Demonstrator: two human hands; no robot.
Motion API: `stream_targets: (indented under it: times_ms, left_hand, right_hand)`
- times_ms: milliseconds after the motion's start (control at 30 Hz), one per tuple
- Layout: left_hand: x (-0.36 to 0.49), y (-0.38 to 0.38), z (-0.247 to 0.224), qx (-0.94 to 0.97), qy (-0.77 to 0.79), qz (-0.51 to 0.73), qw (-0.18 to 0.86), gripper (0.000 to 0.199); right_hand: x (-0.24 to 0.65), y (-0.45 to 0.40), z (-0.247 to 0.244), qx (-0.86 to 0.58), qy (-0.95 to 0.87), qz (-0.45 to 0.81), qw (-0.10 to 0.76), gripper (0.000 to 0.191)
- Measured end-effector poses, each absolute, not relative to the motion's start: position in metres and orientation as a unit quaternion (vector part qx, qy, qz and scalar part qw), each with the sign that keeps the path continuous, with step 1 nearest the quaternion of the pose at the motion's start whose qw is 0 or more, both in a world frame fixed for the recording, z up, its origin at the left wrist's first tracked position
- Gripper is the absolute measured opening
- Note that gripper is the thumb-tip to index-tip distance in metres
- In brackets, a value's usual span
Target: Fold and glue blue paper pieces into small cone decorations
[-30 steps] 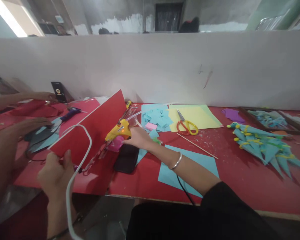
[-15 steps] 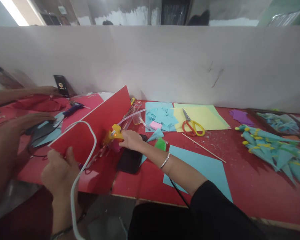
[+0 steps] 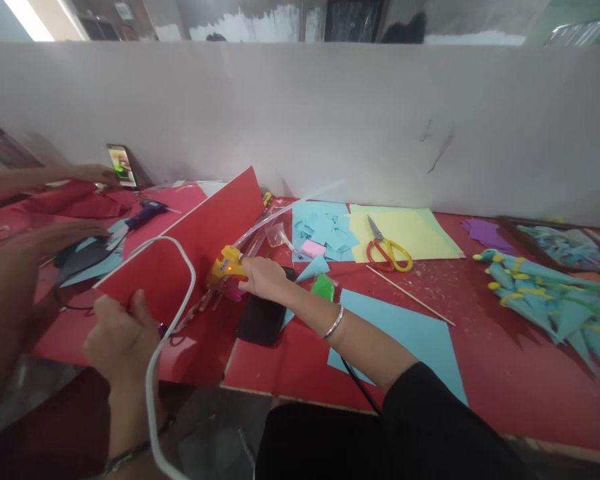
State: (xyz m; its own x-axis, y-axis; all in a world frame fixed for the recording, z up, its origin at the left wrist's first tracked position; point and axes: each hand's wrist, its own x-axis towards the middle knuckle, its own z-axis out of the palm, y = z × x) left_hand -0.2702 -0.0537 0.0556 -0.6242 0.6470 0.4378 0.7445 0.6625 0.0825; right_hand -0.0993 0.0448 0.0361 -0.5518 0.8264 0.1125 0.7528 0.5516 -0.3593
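Shifted left since a second ago, the glue gun (image 3: 226, 263) slants lengthwise, pointing down-left from the right fingers (image 3: 249, 269) gripping it, towards the board (image 3: 205, 233) the left fingers (image 3: 139, 309) pinch.

At nine o'clock in the view, the yellow hot-glue gun (image 3: 225, 265) looks like smooth plastic, and the red board (image 3: 207, 227) smooth and flat-toned. Toward three, the scissors (image 3: 381, 240) pair grey metal blades with glossy, plastic-looking handles. At four, the light-blue sheet (image 3: 405, 328) is matt paper on a speckled red tabletop (image 3: 500, 373).

No text, label, brand, number or sign can be read.
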Motion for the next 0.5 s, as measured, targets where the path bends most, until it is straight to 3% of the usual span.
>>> stream_targets:
  times_ms: [500]
  left_hand:
    - [-0.2717, -0.0538, 0.0558, -0.392, -0.884, -0.18, 0.18, 0.041]
  right_hand:
    - [-0.0986, 0.0413, 0.042, -0.456, -0.876, 0.11, 0.11, 0.034]
